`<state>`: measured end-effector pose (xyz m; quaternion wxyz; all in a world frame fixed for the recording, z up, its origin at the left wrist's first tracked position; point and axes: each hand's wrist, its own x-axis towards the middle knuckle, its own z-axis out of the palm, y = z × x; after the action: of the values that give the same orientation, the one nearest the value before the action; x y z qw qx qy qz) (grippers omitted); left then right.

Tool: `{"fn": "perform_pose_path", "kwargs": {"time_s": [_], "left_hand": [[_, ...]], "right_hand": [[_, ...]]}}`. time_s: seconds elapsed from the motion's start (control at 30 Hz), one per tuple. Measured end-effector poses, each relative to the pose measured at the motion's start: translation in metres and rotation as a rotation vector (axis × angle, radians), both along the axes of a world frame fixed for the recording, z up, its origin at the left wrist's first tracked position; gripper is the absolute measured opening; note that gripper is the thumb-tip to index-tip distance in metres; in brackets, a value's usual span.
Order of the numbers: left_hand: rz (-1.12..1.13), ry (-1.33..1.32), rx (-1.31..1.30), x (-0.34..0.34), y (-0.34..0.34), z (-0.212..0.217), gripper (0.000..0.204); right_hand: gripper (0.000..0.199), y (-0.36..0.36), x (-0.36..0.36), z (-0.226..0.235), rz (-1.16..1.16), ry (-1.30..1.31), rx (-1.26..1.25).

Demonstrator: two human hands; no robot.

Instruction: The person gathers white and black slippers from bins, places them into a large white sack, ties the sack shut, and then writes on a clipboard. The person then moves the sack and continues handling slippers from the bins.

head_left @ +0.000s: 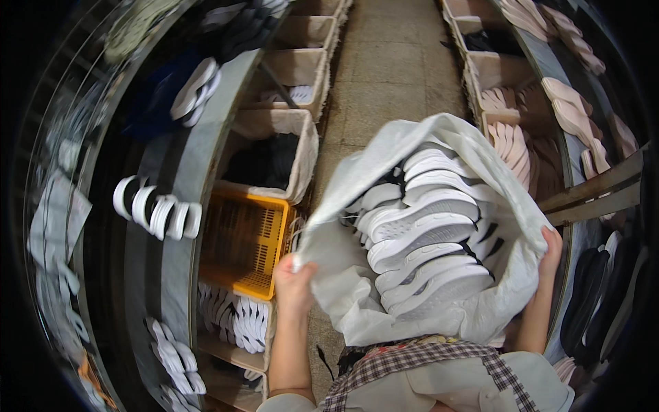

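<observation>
A large white woven sack hangs wide-mouthed in front of my body. Inside it several white shoe soles lie stacked in overlapping rows, with some dark pieces between them. My left hand pinches the sack's rim on the left side. On the right side my right hand grips the opposite rim, its fingers partly hidden by the fabric. The bottom of the sack cannot be seen.
A yellow plastic crate stands at my left among cloth-lined bins. White soles sit on the left shelf. Pink soles fill bins on the right. A metal bar juts in from the right. The aisle floor runs ahead.
</observation>
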<state>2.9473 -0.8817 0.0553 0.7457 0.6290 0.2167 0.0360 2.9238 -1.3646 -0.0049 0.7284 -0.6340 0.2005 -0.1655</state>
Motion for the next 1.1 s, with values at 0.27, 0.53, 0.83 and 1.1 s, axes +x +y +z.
{"fn": "perform_pose_path", "kwargs": {"time_s": [0.27, 0.53, 0.83, 1.1], "left_hand": [[0.003, 0.257, 0.289, 0.054, 0.061, -0.105, 0.009], [-0.027, 0.582, 0.543, 0.041, 0.123, -0.308, 0.008], [-0.494, 0.764, 1.514, -0.013, 0.216, -0.353, 0.043], [-0.718, 0.709, 1.237, -0.015, 0.211, -0.333, 0.057]], "right_hand": [[0.027, -0.008, 0.109, -0.202, 0.159, 0.625, 0.106], [0.038, 0.023, 0.165, -0.388, 0.813, 0.673, -1.014], [0.056, 0.029, 0.192, -0.374, 0.595, 1.146, -1.257], [0.060, 0.159, 0.199, -0.311, 0.743, 0.374, -1.616]]}}
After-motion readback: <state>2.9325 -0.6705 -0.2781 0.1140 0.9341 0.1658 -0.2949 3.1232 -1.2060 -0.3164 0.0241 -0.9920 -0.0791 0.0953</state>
